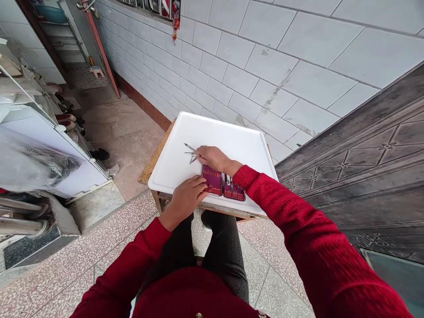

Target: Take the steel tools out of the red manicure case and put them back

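Note:
An unfolded manicure case (pixel 212 185) with a dark red lining lies near the front edge of a white tray (pixel 172 174). Its left half has a row of small loops; several metal tools sit in the right half, partly covered by my right forearm. My left hand (pixel 187 196) grips the case's left edge, fingers on top. Beyond the case, my right hand (pixel 212 158) is closed in a pinch at several slim metal manicure tools (pixel 190 152) on the tray. What exactly is between its fingertips is hidden.
The tray rests on a small wooden table (pixel 149 170) against a white tiled wall (pixel 212 66). A dark carved panel (pixel 357 172) stands at the right. Shelves with shoes (pixel 68 121) and a plastic-wrapped white box (pixel 49 154) are at the left.

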Motion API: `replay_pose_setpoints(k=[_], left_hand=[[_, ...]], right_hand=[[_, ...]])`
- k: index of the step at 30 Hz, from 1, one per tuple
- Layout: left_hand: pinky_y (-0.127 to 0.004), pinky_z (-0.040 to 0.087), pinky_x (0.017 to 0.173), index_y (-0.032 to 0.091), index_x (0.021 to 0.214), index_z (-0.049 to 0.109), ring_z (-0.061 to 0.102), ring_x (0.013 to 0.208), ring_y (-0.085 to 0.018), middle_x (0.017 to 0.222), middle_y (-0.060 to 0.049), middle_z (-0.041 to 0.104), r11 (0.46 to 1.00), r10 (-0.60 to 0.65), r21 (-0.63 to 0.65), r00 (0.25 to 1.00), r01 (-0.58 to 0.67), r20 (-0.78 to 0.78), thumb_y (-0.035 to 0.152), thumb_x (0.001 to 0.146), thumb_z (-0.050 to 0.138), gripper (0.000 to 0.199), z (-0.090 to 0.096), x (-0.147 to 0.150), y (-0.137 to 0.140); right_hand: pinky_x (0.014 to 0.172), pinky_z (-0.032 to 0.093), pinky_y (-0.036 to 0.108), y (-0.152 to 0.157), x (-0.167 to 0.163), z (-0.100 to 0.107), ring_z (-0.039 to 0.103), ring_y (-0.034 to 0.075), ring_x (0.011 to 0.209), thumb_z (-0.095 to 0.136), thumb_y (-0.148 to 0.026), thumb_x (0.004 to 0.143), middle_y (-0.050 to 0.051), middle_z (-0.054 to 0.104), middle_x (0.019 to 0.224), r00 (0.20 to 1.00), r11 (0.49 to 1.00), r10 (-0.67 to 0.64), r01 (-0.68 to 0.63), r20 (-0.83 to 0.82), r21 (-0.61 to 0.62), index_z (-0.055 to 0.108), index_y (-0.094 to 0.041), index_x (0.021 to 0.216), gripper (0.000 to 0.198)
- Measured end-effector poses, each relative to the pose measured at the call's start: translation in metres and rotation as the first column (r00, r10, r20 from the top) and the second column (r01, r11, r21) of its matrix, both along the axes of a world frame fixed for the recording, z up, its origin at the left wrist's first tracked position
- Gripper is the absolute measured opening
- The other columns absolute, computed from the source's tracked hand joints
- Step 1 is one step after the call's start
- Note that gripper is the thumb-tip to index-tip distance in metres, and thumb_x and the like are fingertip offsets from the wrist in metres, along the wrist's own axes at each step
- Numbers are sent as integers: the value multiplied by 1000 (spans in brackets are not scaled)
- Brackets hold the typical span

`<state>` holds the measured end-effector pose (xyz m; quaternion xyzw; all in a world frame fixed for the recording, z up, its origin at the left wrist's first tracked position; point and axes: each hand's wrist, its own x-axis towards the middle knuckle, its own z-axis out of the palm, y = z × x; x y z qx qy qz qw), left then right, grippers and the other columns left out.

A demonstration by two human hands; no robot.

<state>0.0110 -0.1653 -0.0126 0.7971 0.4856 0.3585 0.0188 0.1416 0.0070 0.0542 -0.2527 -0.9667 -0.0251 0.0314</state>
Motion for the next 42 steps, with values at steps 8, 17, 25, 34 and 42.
replay_pose_setpoints(k=[8,17,25,34,42], left_hand=[[-43,57,108,19,108,72,66,125,-26,124,-6,74,1000,4,13,1000,-4,-19,29,102,62,15,-1,0,0],[-44,58,108,19,109,73,67,122,-25,122,-6,75,1000,-12,28,1000,13,-16,29,103,60,18,-2,0,1],[-41,58,107,18,110,75,69,121,-23,117,-6,78,986,-53,160,999,54,-12,27,106,55,22,-8,-3,-1],[-43,59,107,19,110,74,68,123,-24,117,-5,78,988,-69,135,997,70,-16,26,106,54,22,-10,-5,-1],[-43,58,108,20,111,74,67,123,-23,117,-6,78,993,-76,86,997,75,0,26,106,53,23,-8,-6,0]], right_hand=[[83,44,29,6,-7,-17,65,21,92,52,-13,99,9,73,108,959,987,-103,65,-266,-146,69,-18,108,20],[84,45,29,2,-26,-11,66,21,99,46,-16,104,10,72,114,973,980,-175,156,-151,-127,69,-17,111,24],[88,48,32,15,-36,2,64,21,96,47,-15,99,10,72,108,888,971,-190,106,-419,-216,69,-16,105,23],[46,40,20,19,-1,-7,60,11,56,75,-27,82,1,67,67,438,551,-734,-62,-519,-832,63,-17,76,17],[44,40,17,10,6,-17,58,8,52,78,-28,78,2,72,69,378,444,-802,-138,-462,-885,63,-16,75,18]])
